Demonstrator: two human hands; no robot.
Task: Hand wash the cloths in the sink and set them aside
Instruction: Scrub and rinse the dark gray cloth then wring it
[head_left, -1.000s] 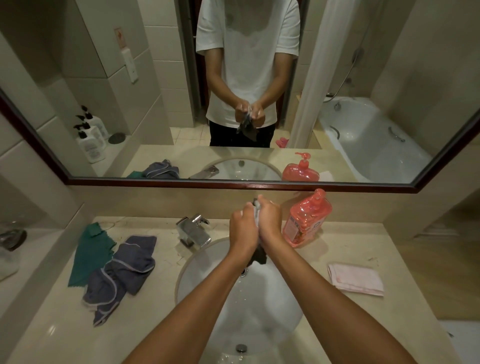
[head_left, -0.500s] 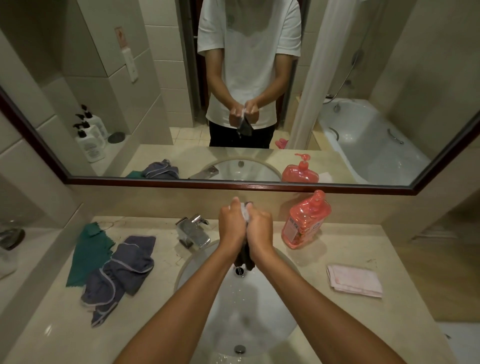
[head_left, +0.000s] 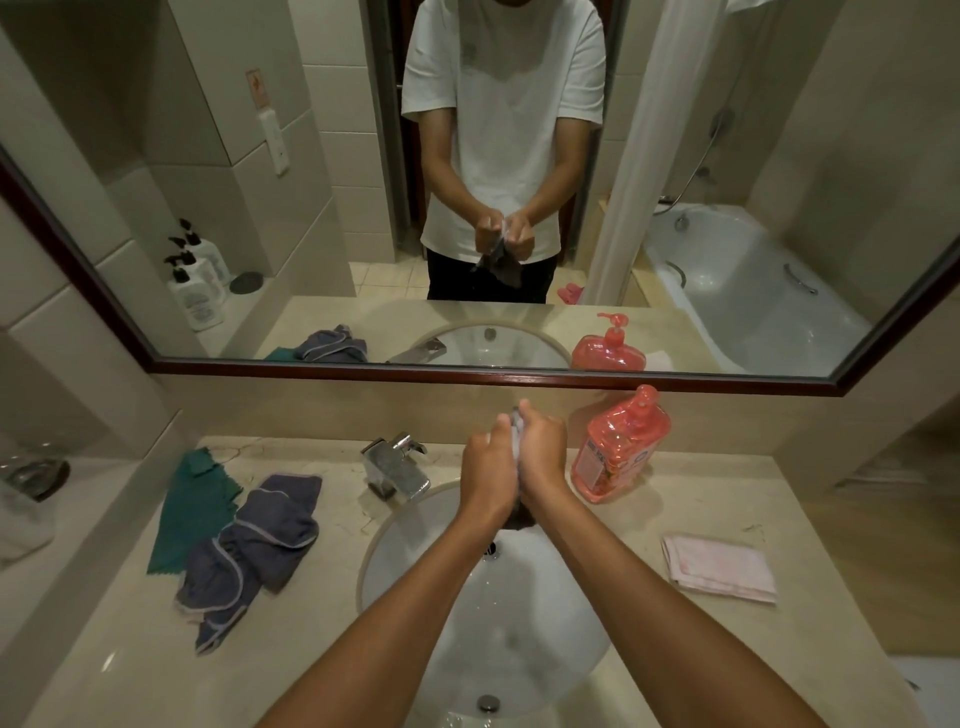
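Note:
Over the back of the white sink (head_left: 415, 545), my left hand (head_left: 485, 470) and my right hand (head_left: 543, 460) press together around a dark cloth (head_left: 519, 521). Both hands grip it; a soapy pale bit shows between the fingers on top and a dark end hangs below the wrists. The mirror shows the same cloth dangling from both fists. On the counter to the left lie a grey-blue cloth with pale edging (head_left: 257, 551) and a green cloth (head_left: 192, 506). A folded pink cloth (head_left: 719, 569) lies to the right of the sink.
A chrome tap (head_left: 395, 465) stands at the sink's back left. A red pump bottle of soap (head_left: 621, 449) stands at the back right, close to my right hand. The beige counter (head_left: 130, 665) ends at a wall ledge on the left. A framed mirror (head_left: 493, 374) runs above.
My hands have rubbed the cloth between them, shifting left then slightly right again over the sink. The cloths on the counter have not moved.

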